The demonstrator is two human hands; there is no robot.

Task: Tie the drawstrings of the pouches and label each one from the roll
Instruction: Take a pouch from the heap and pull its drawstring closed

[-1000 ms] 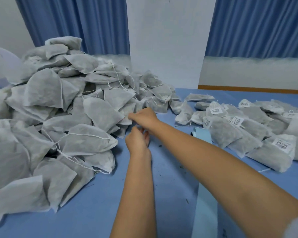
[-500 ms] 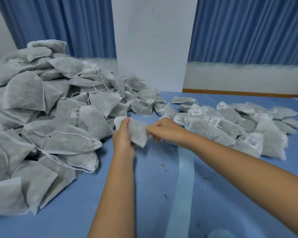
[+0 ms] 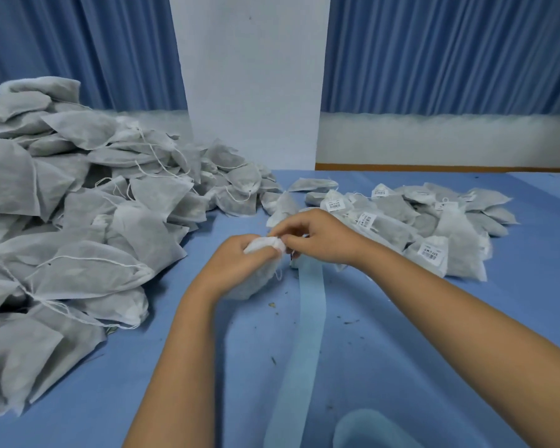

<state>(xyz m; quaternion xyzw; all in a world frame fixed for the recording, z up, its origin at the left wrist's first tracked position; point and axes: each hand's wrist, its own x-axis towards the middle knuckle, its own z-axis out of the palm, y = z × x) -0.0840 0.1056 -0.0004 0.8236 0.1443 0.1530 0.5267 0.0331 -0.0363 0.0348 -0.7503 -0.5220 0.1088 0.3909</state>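
Your left hand [image 3: 232, 266] grips the pouch [image 3: 262, 246], right hand [image 3: 317, 236] pinches its neck; thin drawstring [image 3: 279, 275] may slip, leaving the knot loose

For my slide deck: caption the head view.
Left hand and right hand grip a pouch at its gathered top, between unlabelled heap and labelled pile.

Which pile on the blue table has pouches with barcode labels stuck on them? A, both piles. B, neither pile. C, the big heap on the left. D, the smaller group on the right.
D: white barcode labels show on several pouches in the right-hand group of pouches, while the left heap shows only plain pouches with loose drawstrings.
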